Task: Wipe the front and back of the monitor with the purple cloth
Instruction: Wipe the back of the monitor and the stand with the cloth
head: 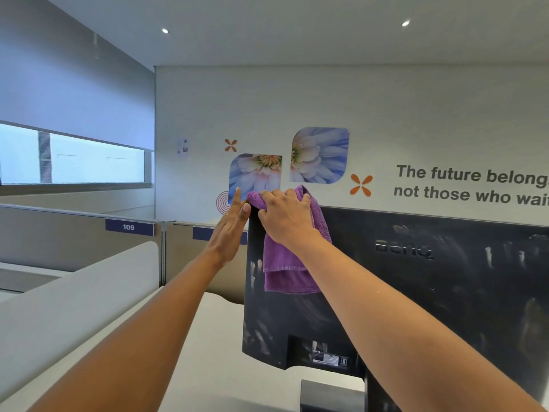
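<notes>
Wiping the back of the monitor at its top corner: right hand gripping the purple cloth there, left hand bracing the edge, fingers straight. Next, likely: sweeps across the smeared panel.

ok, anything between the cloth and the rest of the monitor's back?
Nothing visible. The right hand grips the purple cloth on the monitor's top corner; the smudged back beside it is bare. The left hand rests flat on the side edge, off that surface.
</notes>
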Motion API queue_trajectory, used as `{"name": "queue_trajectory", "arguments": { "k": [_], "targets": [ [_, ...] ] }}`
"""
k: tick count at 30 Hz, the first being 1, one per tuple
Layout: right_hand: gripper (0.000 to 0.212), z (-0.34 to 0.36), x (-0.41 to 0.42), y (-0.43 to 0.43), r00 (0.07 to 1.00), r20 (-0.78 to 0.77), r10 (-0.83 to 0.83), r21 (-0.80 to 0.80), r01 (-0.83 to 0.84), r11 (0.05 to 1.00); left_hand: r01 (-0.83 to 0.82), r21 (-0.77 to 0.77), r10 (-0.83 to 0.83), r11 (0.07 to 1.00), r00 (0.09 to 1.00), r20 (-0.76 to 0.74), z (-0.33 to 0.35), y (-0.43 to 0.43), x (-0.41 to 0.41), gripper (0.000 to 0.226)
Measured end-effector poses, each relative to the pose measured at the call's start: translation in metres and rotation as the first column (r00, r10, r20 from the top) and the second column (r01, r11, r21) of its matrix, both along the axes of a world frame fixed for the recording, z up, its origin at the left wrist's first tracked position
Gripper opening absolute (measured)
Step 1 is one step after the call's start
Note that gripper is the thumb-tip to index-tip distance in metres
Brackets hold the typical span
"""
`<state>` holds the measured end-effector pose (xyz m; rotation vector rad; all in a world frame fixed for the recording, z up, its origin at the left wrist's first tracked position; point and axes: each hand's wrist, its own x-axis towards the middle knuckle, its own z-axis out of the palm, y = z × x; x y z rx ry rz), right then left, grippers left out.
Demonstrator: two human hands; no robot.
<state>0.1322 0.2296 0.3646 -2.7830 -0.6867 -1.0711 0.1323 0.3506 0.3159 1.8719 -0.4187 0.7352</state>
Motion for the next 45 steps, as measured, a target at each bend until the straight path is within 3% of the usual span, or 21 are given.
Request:
{"name": "queue_trajectory", "arguments": {
  "k": [5, 9, 11, 14, 23, 36, 41, 45],
  "targets": [
    [0.046, -0.018, -0.001, -0.032, 0.995, 0.104, 0.001, 0.032, -0.004, 0.999, -0.196, 0.132, 0.191, 0.972, 0.98, 0.05, -0.004, -0.006, 0.003, 0.113],
    [0.047, -0.026, -0.002, -0.068, 0.989, 0.139, -0.042, 0.086, 0.03, 0.996, -0.472, 0.332, 0.459, 0.817, 0.88, 0.12, -0.002, -0.026, -0.005, 0.07],
    [0.047, -0.027, -0.004, -0.088, 0.988, 0.138, -0.073, 0.112, 0.057, 0.992, -0.541, 0.41, 0.522, 0.734, 0.836, 0.17, 0.0, -0.037, -0.007, 0.062],
    [0.049, -0.029, -0.007, -0.118, 0.986, 0.121, -0.113, 0.144, 0.095, 0.985, -0.552, 0.526, 0.525, 0.647, 0.823, 0.218, 0.002, -0.059, -0.009, 0.061],
    [0.055, -0.038, -0.018, -0.207, 0.966, 0.06, -0.252, 0.21, 0.235, 0.949, -0.48, 0.704, 0.388, 0.524, 0.87, 0.305, 0.008, -0.154, -0.016, 0.067],
    [0.055, -0.059, -0.012, -0.334, 0.914, 0.076, -0.398, 0.48, 0.316, 0.818, -0.523, 0.639, 0.422, 0.564, 0.847, 0.322, 0.002, -0.194, -0.012, 0.072],
    [0.057, -0.081, -0.008, -0.357, 0.886, 0.033, -0.463, 0.651, 0.332, 0.683, -0.505, 0.622, 0.418, 0.599, 0.859, 0.294, 0.0, -0.195, -0.012, 0.076],
    [0.056, -0.086, -0.001, -0.36, 0.899, 0.017, -0.439, 0.803, 0.249, 0.542, -0.5, 0.641, 0.43, 0.582, 0.859, 0.279, -0.001, -0.193, -0.011, 0.088]
  ]
}}
